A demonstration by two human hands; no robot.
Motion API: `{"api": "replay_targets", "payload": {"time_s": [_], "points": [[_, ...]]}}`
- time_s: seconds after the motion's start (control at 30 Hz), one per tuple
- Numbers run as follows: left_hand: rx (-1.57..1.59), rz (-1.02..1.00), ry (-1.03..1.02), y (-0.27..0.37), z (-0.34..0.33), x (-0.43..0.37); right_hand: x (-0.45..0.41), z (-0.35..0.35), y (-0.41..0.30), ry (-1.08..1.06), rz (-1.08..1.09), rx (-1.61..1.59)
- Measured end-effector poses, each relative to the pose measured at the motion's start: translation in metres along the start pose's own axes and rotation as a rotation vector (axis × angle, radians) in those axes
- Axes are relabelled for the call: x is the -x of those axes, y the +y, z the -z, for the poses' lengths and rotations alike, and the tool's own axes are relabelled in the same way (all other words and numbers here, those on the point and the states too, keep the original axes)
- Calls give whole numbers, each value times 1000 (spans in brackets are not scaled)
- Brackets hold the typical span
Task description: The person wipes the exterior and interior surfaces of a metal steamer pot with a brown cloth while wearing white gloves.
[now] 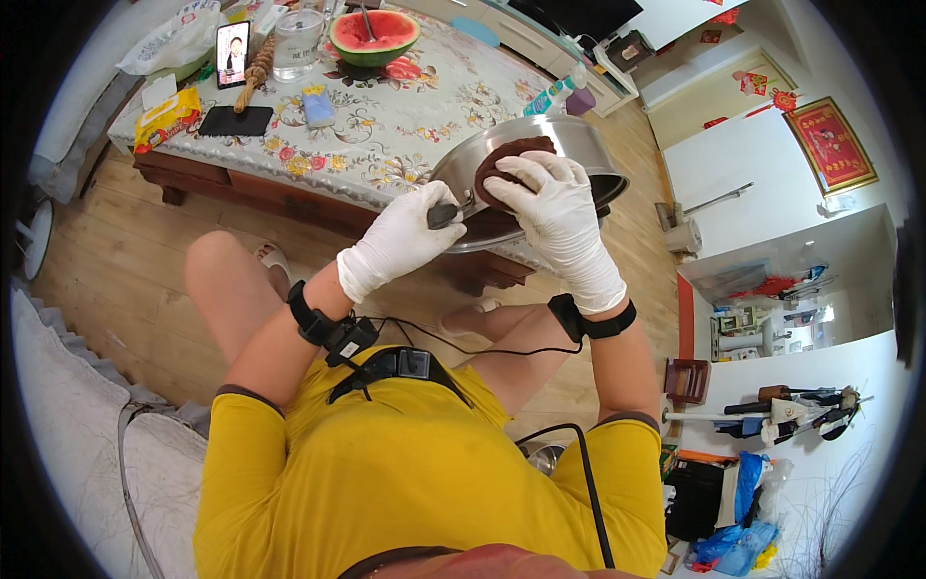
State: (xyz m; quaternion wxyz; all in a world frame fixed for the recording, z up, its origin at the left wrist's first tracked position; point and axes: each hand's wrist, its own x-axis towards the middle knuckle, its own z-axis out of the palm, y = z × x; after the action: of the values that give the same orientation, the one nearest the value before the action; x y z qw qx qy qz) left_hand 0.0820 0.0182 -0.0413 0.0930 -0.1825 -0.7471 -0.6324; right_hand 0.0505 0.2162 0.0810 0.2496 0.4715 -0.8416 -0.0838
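Note:
My left hand [405, 231], in a white disposable glove, grips the black handle [442, 216] of a stainless steel pan [589, 148]. The pan is tilted up on its side beside the table's near right corner, its outer wall towards me. My right hand [557, 210], gloved the same way, holds a dark brown cloth or pad [498, 161] pressed to the pan's metal. My right fingers spread over the cloth and hide part of it. Much of the pan's inside is turned out of sight.
The table [463, 108] has a floral cover. On it are a halved watermelon [376, 54] with a spoon, a water jug [297, 51], a propped phone [232, 54], a black phone [236, 121], a wipes pack [168, 119] and a spray bottle [553, 93]. A cable [499, 352] links my wrist straps.

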Motion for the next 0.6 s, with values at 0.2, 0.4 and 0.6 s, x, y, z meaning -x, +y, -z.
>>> {"api": "replay_targets", "payload": {"time_s": [0.2,0.4,0.6], "points": [[214,72,-43,-13,-6,1,5,-10,-17,126,-146,-182],[499,105,-12,-12,-12,10,5,-35,-45,159,-67,-219],[418,83,11,-12,-17,10,13,-27,-36,200,-21,-130]]}}
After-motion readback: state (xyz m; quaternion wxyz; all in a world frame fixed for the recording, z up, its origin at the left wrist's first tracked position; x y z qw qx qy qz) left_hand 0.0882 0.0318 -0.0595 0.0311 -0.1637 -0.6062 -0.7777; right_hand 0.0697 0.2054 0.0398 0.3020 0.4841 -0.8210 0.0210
